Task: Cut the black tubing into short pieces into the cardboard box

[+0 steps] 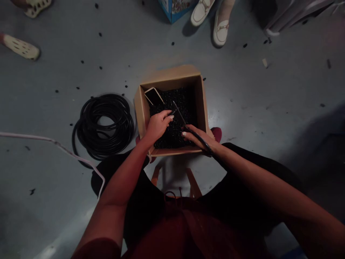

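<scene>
My left hand (158, 126) is over a cardboard box (169, 82) and pinches a small black piece, likely tubing, at its fingertips. My right hand (198, 138) rests at the box's near edge and grips a dark, long-bladed pair of scissors (180, 116), whose blades point into the box. The box is heaped with short black tube pieces (183, 104). A smartphone (153, 96) lies on the heap in the far left corner. The scissors' handle is partly hidden by my right fingers.
A coil of black tubing (124, 124) lies on the grey floor (248, 90) left of the box, with stray black pieces scattered around. A white cable (58, 145) crosses at left. A co-worker's white shoes (221, 33) and a blue carton (175, 8) stand ahead.
</scene>
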A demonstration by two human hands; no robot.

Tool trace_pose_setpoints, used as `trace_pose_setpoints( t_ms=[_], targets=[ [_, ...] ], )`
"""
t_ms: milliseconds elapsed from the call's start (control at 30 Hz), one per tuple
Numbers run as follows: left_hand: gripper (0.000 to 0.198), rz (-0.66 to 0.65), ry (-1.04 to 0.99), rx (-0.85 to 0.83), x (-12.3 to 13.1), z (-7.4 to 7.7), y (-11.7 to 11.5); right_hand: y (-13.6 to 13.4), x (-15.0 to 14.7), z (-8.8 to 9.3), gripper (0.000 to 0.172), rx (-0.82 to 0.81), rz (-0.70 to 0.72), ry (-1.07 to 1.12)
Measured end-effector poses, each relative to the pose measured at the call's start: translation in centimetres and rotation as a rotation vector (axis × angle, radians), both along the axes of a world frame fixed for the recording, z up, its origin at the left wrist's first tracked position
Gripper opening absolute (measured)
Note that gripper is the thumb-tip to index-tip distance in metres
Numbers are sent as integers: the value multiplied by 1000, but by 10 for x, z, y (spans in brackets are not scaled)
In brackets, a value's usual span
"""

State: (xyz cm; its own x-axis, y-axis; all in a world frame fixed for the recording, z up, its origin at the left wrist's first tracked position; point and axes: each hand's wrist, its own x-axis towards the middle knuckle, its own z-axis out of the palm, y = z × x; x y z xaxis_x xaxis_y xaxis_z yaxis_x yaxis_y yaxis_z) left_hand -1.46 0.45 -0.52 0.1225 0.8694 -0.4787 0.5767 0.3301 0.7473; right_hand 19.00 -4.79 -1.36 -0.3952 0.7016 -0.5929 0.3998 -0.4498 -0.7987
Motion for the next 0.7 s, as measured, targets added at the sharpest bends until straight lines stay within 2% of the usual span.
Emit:
trace_pose_setpoints(
  t_ms=[100, 267, 433, 700],
  targets=[
    [34, -27, -1, -12, 0, -1, 0, 0, -2, 2, 40, 80, 86, -148],
    [37, -62, -2, -10, -2, -7, 0, -2, -3, -7, 47, 196, 134, -320],
    [41, -75, 6, -33, -3, -11, 0, -1, -2, -8, 48, 241, 131, -349],
    [41, -111, -17, -49, -1, -3, 0, -2, -1, -7, 50, 210, 124, -329]
  ],
)
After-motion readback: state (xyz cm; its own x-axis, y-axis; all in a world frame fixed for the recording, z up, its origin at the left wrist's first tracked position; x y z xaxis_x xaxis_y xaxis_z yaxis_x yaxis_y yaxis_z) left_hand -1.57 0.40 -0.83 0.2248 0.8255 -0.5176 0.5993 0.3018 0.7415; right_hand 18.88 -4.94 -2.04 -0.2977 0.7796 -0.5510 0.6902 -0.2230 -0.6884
